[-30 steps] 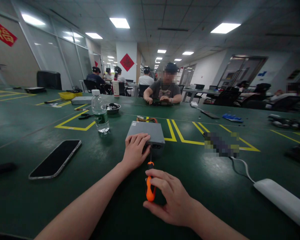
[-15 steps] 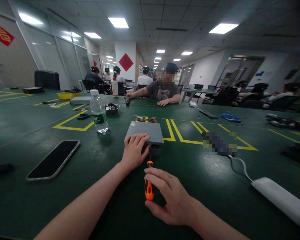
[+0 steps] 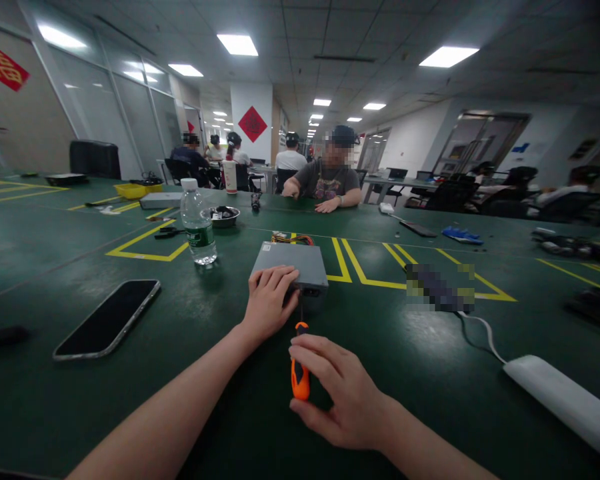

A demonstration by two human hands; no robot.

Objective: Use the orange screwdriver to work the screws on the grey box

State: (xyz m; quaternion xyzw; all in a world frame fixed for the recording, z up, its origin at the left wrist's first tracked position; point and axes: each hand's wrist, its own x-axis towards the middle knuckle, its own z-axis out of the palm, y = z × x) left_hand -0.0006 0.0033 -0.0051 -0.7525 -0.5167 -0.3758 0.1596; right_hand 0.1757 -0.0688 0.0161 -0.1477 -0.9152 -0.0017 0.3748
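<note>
A grey metal computer power supply [image 3: 305, 261] lies in front of me, with coloured wires [image 3: 294, 239] at its far side and a socket in its near face. My left hand [image 3: 271, 293] grips its near left corner, fingers over the top and thumb down by the near face. Between the thumb and fingers of my right hand [image 3: 343, 390] is an orange and black screwdriver [image 3: 301, 380]. Its shaft points away from me to the near face of the power supply. Where the tip meets the metal I cannot make out.
A water bottle [image 3: 198, 223] stands left, beside a metal bowl [image 3: 224, 216] of small parts. A phone [image 3: 109, 319] lies nearer. On the right are a white power strip [image 3: 563, 400] and a cable. Across the green table sits a person [image 3: 325, 177].
The screwdriver handle has turned a little and tilts slightly more to the right at its top. My left hand stays put. Across the table, the person's hand has left a small dark object.
</note>
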